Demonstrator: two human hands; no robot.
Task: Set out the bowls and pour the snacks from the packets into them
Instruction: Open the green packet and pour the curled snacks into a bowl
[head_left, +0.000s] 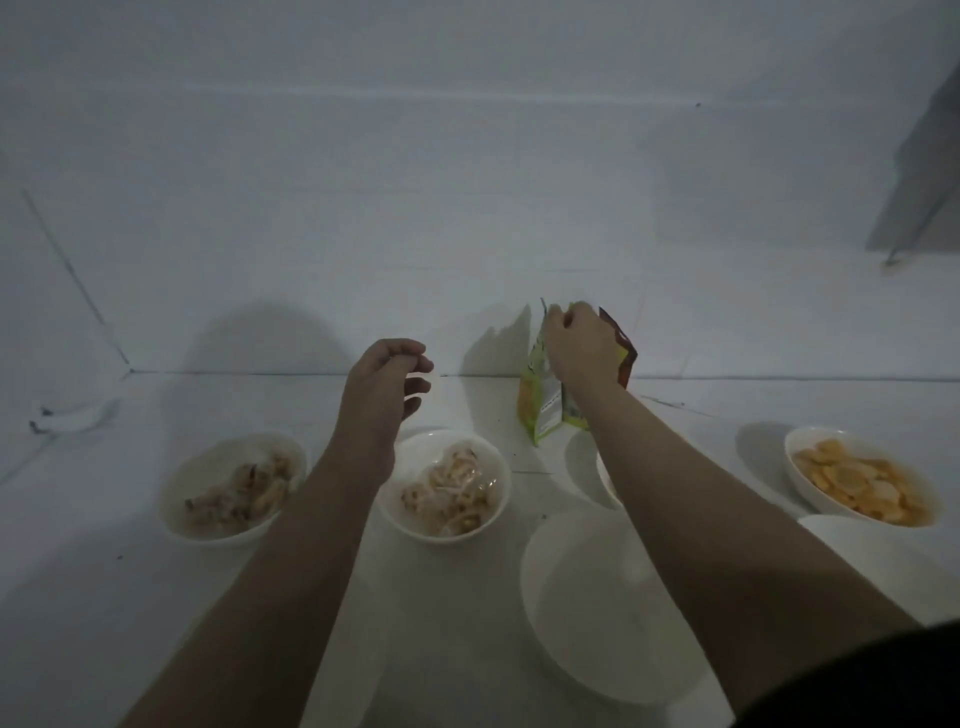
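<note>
My right hand grips the top of a green and yellow snack packet that stands upright near the back wall; a red packet shows behind it. My left hand hovers with fingers loosely curled and holds nothing I can see. Two white bowls at the left hold pale snacks. A white bowl at the right holds orange round crackers. An empty white bowl sits in front, and my right forearm hides most of another bowl.
Everything sits on a white surface that meets a white wall. A crumpled clear wrapper lies at the far left. Part of another white bowl shows at the right edge. A dark object leans at the upper right.
</note>
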